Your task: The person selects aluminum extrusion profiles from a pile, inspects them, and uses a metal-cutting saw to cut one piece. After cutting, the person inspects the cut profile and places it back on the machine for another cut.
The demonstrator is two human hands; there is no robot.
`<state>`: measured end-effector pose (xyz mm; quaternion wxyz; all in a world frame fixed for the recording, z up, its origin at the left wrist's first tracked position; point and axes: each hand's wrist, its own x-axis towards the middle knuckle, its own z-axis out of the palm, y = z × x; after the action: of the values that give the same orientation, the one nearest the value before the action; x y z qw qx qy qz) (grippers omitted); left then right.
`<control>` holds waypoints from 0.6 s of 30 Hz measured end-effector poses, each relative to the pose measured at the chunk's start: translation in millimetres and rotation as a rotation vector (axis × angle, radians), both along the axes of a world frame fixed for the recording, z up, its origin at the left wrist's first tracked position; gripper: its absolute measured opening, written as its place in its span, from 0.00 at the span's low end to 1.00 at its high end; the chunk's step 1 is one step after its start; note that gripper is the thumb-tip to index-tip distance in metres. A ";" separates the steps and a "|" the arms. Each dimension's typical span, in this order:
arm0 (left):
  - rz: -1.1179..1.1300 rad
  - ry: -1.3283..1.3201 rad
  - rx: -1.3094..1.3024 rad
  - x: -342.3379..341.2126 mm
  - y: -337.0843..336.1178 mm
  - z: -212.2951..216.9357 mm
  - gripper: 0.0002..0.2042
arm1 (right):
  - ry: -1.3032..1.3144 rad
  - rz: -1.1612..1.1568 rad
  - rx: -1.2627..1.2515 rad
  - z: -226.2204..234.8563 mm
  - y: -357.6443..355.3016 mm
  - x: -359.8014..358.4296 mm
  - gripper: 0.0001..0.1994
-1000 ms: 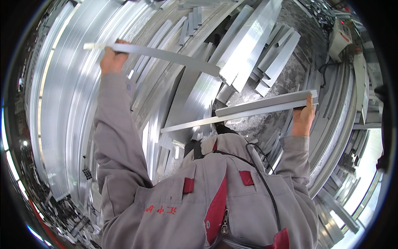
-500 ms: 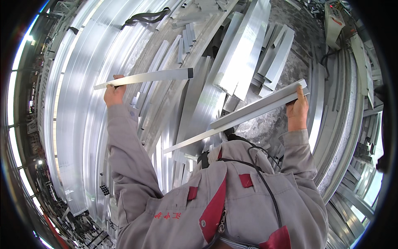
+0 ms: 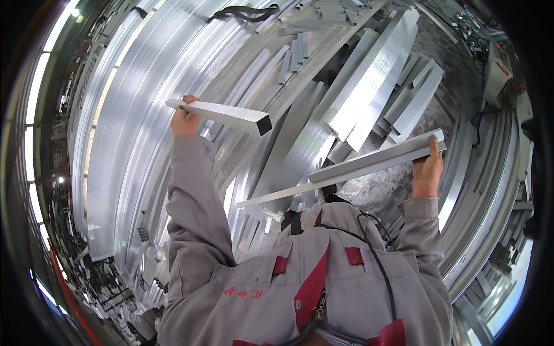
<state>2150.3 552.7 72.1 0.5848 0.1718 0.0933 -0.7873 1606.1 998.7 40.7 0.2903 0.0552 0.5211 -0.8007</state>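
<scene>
My left hand [image 3: 186, 119] is closed around one end of a square aluminium tube [image 3: 231, 117], whose open dark end points right, toward the middle. At the right, my right hand [image 3: 427, 169] grips the end of a long aluminium angle profile [image 3: 375, 160]. A thinner strip reaches out from the profile's far end down to the left; I cannot tell whether it is a separate piece. My right thumb lies over the profile's upper face, and the other fingers are hidden behind it. The two held pieces are apart from each other.
Wide stacked aluminium profiles [image 3: 138, 121] fill the left. Bright broad profiles [image 3: 369, 81] slant across the middle, with several short offcuts [image 3: 299, 51] farther back. A black strap [image 3: 245, 11] lies at the far side. Long bars [image 3: 490, 196] line the right.
The tube in my left hand has turned so its open end faces me more and sits lower. The view has shifted, and my right hand still holds its profile.
</scene>
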 end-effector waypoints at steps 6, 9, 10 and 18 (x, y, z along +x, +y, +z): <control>-0.083 -0.176 -0.120 -10.5 27.8 25.3 0.15 | 0.010 0.052 0.003 -5.7 -10.3 -4.6 0.19; -0.198 -0.628 -0.222 -18.2 53.5 51.0 0.22 | 0.043 0.106 -0.046 -0.9 -16.6 5.7 0.22; -0.224 -0.918 -0.306 -24.7 67.2 54.0 0.20 | 0.047 0.120 -0.036 0.9 -19.3 11.9 0.22; -0.807 -1.092 -0.664 -21.6 174.1 59.5 0.19 | 0.040 0.216 -0.088 31.6 -28.1 74.4 0.25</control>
<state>2128.7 726.8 131.6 0.2354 0.3732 -0.5220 -0.7300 1680.5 970.6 72.4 0.3665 -0.0299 0.4941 -0.7878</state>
